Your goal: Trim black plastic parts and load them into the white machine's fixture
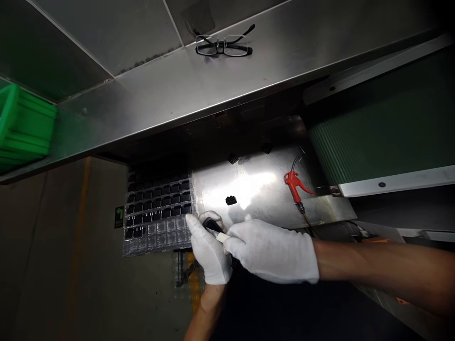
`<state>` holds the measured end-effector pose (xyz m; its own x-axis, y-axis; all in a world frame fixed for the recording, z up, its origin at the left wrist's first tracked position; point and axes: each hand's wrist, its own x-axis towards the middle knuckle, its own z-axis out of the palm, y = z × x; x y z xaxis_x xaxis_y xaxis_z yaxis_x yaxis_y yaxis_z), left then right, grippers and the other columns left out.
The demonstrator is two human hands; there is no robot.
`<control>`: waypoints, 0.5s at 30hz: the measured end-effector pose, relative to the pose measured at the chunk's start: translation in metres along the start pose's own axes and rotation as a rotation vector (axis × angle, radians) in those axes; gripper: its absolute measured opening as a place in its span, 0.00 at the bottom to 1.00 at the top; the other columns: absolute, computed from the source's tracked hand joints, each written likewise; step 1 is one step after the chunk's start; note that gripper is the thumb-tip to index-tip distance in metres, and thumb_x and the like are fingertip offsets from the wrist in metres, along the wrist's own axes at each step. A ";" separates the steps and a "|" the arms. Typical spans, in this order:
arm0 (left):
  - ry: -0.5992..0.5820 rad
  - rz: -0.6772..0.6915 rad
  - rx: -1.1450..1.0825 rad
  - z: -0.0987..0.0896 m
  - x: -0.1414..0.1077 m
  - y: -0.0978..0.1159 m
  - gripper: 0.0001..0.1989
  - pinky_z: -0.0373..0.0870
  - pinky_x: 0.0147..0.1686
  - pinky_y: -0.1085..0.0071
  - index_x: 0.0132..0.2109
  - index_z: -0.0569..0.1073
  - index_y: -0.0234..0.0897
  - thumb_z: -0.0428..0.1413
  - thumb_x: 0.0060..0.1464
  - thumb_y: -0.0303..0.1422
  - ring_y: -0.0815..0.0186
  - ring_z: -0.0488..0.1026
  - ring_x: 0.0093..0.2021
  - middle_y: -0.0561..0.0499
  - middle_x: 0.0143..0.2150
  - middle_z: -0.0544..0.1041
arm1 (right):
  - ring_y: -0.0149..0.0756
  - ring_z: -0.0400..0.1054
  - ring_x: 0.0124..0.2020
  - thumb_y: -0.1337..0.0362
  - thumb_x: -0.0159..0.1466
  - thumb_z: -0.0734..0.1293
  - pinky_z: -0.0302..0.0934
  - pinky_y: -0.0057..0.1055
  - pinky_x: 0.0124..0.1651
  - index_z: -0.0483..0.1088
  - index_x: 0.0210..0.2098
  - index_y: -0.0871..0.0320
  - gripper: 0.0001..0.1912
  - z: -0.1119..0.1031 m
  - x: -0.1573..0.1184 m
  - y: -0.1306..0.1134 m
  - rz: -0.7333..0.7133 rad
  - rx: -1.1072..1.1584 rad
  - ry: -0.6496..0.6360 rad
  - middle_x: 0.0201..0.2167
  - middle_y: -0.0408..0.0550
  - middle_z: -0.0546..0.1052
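Observation:
My left hand, in a white glove, is closed around a small black part near the tray's right edge. My right hand, also white-gloved, grips a slim tool with a pale handle. The tool's tip points at the black part; whether it touches cannot be made out. Beside my left hand lies a clear plastic tray, its upper rows holding several black parts and its lower pockets partly bare. Another black piece rests on the metal worktop beyond my hands.
A red air blow gun with a hose lies on the worktop at right. Eyeglasses sit on the raised metal ledge. A green bin stands at far left, and a green conveyor belt runs at right.

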<state>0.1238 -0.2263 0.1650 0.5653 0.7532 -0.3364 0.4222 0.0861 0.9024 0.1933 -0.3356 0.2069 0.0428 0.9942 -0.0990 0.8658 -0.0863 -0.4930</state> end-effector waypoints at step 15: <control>0.173 -0.111 -0.185 0.002 0.007 -0.008 0.28 0.63 0.18 0.71 0.28 0.70 0.40 0.41 0.66 0.52 0.68 0.65 0.20 0.53 0.21 0.67 | 0.37 0.67 0.33 0.76 0.64 0.63 0.67 0.35 0.34 0.74 0.39 0.68 0.08 0.015 0.012 -0.005 0.014 0.007 0.099 0.32 0.50 0.75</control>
<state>0.1265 -0.2229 0.1550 0.3871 0.8312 -0.3991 0.3293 0.2796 0.9019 0.1823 -0.3243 0.1950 0.1043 0.9944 -0.0198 0.8613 -0.1002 -0.4981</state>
